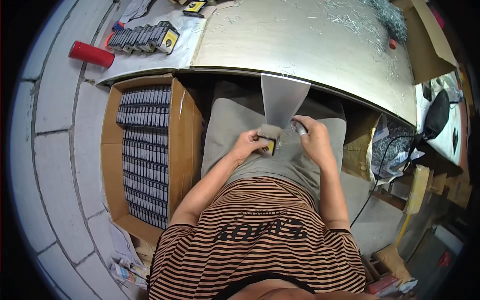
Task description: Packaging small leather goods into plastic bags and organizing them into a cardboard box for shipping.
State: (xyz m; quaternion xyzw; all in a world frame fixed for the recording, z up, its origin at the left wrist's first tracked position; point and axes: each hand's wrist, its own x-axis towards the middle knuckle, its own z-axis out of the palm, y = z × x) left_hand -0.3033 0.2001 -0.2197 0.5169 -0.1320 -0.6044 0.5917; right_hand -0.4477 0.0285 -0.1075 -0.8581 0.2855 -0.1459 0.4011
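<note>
My left hand [248, 145] grips a small black box with a yellow label [270, 147], its greyish flap blurred and standing up, above my lap. To its right, my right hand [312, 135] is curled, with a whitish covering on one finger; whether anything is pinched in its fingertips cannot be told. Between and beyond the hands, a grey metal chute [285, 98] slopes down from the table edge towards my lap. Some thin metal pieces lie at the chute's top, and a few blurred ones show near the box.
A cardboard carton [185, 150] packed with rows of small boxes stands at left. On the table [262, 41] are scattered metal pins, a pile of them [390, 22] and a row of small boxes [140, 38]. A red cylinder [91, 54] lies far left; a bag of metal pieces [393, 144] sits right.
</note>
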